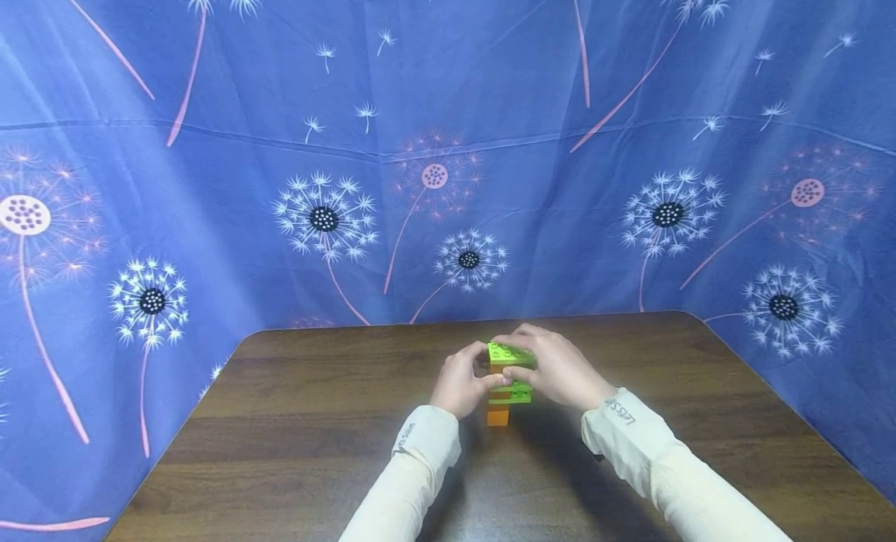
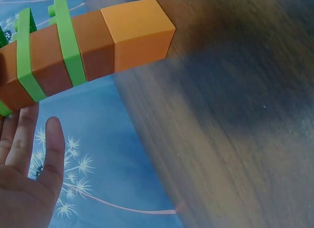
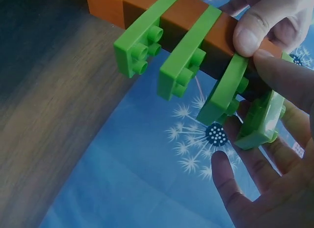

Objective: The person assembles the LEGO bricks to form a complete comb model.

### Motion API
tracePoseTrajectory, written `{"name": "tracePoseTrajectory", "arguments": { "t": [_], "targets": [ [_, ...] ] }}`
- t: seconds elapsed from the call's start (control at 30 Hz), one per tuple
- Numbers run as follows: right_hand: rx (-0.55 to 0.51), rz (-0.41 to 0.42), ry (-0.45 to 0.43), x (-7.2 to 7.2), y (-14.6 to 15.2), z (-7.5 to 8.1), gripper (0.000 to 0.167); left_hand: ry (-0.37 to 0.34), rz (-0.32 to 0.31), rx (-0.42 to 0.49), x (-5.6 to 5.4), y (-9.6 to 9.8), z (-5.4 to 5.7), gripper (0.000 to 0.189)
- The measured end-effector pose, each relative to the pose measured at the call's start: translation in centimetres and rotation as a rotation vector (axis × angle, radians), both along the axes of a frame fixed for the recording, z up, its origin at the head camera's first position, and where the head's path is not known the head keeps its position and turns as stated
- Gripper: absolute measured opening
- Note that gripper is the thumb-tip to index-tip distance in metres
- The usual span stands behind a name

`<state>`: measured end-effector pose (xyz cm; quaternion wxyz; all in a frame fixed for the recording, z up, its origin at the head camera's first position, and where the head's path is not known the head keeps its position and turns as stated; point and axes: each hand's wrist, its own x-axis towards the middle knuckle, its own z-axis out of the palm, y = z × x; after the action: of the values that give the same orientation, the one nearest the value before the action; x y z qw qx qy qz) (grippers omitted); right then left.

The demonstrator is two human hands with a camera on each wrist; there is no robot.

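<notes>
A tower of toy building blocks stands upright on the table, alternating orange blocks [image 2: 97, 45] with flat green blocks [image 3: 177, 66] that jut out to one side. At its foot is a lighter orange block [image 1: 498, 416]. My left hand [image 1: 458, 382] grips the upper part of the tower from the left, its thumb [image 3: 248, 39] pressed on a block. From the right, my right hand [image 1: 563, 369] holds the topmost green block [image 3: 262, 121], thumb on the near side and fingers behind. The right hand's fingers hide part of the top joint.
The brown wooden table [image 1: 315, 449] extends on all sides of the tower, with its far edge close behind the hands. Beyond it hangs a blue cloth [image 1: 532, 176] printed with dandelions.
</notes>
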<state>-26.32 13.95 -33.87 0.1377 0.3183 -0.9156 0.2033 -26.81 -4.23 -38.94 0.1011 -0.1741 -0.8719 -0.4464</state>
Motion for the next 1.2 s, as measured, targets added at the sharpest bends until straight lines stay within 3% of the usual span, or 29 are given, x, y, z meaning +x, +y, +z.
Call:
{"name": "tracePoseTrajectory", "arguments": {
  "t": [0.63, 0.97, 1.2],
  "targets": [
    [-0.043, -0.015, 0.025, -0.5, -0.4, -0.8, 0.056, -0.008, 0.038, 0.039, -0.1, 0.2, -0.6, 0.047],
    [-0.075, -0.026, 0.031, 0.1, -0.1, -1.6, 0.072, -0.011, 0.082, -0.052, 0.7, -0.4, -1.1, 0.064],
    [-0.146, -0.137, 0.029, 1.3, 0.8, -2.4, 0.067, -0.013, 0.18, -0.126, 2.0, -1.5, -1.5, 0.062]
  ]
}}
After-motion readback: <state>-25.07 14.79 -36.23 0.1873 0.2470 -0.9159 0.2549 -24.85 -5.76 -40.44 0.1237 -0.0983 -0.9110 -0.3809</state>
